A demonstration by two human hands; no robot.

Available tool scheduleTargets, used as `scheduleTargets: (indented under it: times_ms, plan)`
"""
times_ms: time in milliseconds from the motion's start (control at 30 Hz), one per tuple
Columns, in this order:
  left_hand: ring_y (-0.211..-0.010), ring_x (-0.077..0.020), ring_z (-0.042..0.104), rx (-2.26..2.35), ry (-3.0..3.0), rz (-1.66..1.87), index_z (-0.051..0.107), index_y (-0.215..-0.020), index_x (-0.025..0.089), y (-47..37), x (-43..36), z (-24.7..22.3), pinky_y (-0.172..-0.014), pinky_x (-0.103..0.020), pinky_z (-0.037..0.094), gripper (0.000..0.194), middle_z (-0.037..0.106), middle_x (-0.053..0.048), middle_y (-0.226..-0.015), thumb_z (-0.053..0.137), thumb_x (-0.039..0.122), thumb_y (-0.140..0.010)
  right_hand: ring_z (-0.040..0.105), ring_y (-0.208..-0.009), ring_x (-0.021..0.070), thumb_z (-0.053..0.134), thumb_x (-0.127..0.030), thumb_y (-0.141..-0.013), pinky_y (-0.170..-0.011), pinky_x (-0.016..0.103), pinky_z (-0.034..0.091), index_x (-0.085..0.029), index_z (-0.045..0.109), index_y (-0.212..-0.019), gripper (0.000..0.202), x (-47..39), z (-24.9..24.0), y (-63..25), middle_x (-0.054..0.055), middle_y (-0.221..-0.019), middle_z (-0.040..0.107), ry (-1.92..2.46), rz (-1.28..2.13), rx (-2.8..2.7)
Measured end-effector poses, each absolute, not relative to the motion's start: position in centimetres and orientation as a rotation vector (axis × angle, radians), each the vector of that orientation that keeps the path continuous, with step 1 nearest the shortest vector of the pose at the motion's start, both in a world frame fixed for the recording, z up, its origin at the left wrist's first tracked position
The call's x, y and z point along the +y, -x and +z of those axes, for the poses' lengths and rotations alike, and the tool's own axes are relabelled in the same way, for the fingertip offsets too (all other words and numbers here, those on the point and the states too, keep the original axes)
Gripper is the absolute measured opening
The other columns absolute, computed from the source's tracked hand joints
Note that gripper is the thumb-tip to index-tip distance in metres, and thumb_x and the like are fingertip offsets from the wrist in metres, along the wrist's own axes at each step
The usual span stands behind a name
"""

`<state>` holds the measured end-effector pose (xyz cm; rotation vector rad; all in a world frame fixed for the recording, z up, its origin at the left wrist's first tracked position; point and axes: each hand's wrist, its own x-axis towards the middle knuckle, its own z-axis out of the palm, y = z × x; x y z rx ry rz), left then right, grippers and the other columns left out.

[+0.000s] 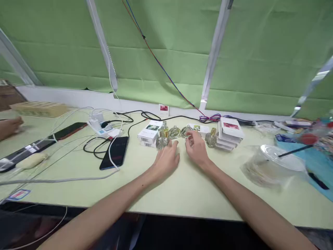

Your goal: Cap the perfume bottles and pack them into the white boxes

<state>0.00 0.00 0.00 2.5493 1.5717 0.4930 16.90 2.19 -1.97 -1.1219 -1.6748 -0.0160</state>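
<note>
My left hand (168,158) rests low over the table with its thumb apart, fingers beside a small clear glass bottle (159,143). Whether its hidden fingertips touch the glass is unclear. Fingers of my right hand (197,149) curl round a clear glass bottle (190,141), partly covered by the hand. Behind and between the hands stand two round glass bottles, one on the left (174,132) and another on the right (186,130). A further glass bottle with a yellowish neck (212,137) is right of my right hand.
White boxes (150,133) stand left of the bottles, and a stack of white boxes (230,133) stands right. A black phone (114,152) lies among cables. At right is a lidded plastic tub (275,165). Another person's hand (11,126) shows at far left.
</note>
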Motion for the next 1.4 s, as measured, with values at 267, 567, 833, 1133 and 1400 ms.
scheduleTargets:
  times_ms: [267,567,833,1133,1400]
  plan:
    - [-0.103,-0.0322,0.072,1.56,-2.56,0.476,0.043,-0.141,0.017,-0.1,0.1,0.0,-0.087,-0.042,0.052,0.046,0.047,-0.022,-0.153,0.05,0.025,-0.096,0.065,-0.081,0.0219,0.045,-0.018,-0.092,-0.078,0.038,0.055,-0.018,0.057,-0.114,0.025,2.3,-1.6,-17.4,0.013,-0.113,0.066,1.244,-0.144,-1.596]
    - [-0.099,-0.0313,0.072,1.574,-2.559,0.48,0.048,-0.134,0.017,0.1,0.7,-0.2,-0.081,-0.041,0.053,0.04,0.049,-0.021,-0.152,0.049,0.024,-0.095,0.065,-0.086,0.0244,0.046,-0.02,-0.089,-0.075,0.039,0.054,-0.015,0.055,-0.127,0.039,2.4,-0.7,-18.7,0.019,-0.131,0.056,1.535,-0.231,-1.506]
    - [-0.092,-0.0277,0.07,1.409,-2.611,0.515,0.06,-0.116,0.02,0.4,0.9,-0.3,-0.07,-0.033,0.048,0.025,0.072,-0.012,-0.109,0.048,0.027,-0.096,0.063,-0.111,0.0316,0.046,-0.02,-0.086,-0.095,0.046,0.051,-0.011,0.049,-0.139,0.053,3.4,-1.2,-20.0,0.021,-0.132,0.061,1.575,-0.175,-1.544]
    - [-0.08,-0.0233,0.068,1.34,-2.633,0.565,0.067,-0.101,0.02,0.1,0.9,-0.5,-0.063,-0.03,0.043,0.021,0.073,-0.009,-0.093,0.047,0.026,-0.096,0.07,-0.094,0.0314,0.047,-0.017,-0.082,-0.085,0.044,0.055,-0.013,0.042,-0.145,0.063,4.5,-2.3,-21.1,0.017,-0.118,0.072,1.577,-0.055,-1.605]
    - [-0.099,-0.0288,0.071,1.394,-2.596,0.603,0.065,-0.115,0.018,0.2,1.2,-0.9,-0.075,-0.035,0.051,0.027,0.074,-0.012,-0.11,0.048,0.026,-0.096,0.07,-0.079,0.0247,0.045,-0.011,-0.079,-0.08,0.04,0.055,-0.015,0.046,-0.135,0.056,4.0,-1.8,-20.2,0.014,-0.115,0.073,1.514,-0.022,-1.636]
